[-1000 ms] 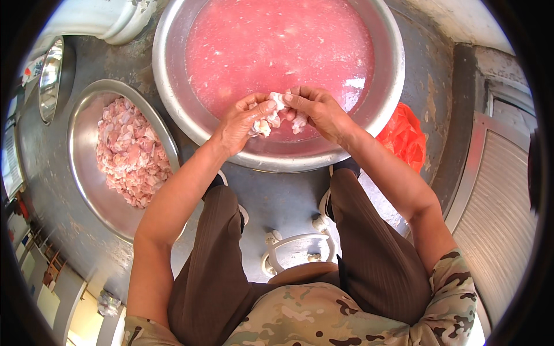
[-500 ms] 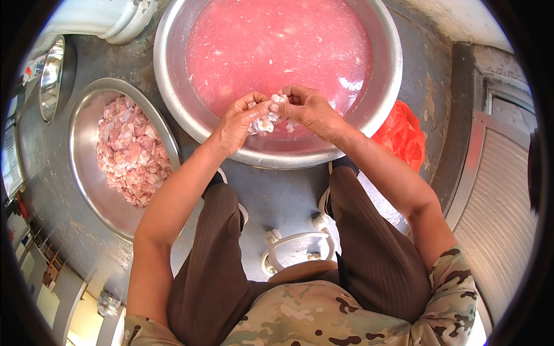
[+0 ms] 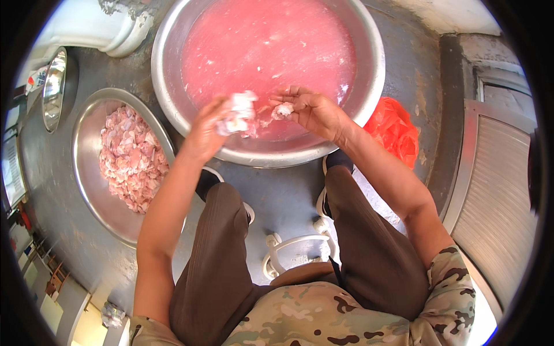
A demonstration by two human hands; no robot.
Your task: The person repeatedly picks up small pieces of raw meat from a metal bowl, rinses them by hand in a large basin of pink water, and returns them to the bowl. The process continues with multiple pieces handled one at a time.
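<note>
Over the near edge of a large metal basin (image 3: 369, 57), filled with cloudy pink water (image 3: 265, 52), my two hands are a short way apart. My left hand (image 3: 202, 130), smeared by motion, is closed on several pale raw meat pieces (image 3: 238, 114). A small piece of raw meat (image 3: 282, 111) is pinched in the fingertips of my right hand (image 3: 318, 114), whose other fingers are partly stretched. To the left, a tilted-looking metal bowl (image 3: 95, 193) holds a heap of pinkish raw meat pieces (image 3: 131, 158).
A red plastic bag (image 3: 393, 132) lies right of the basin. Another shiny metal bowl (image 3: 55, 89) stands at the far left. Between my legs is a white-footed stool base (image 3: 300, 242). A ribbed metal panel (image 3: 490, 184) stands at the right.
My hands have moved apart from where they met. The left hand has shifted left with the meat pieces, while the right keeps a small piece. The view has shifted slightly.
</note>
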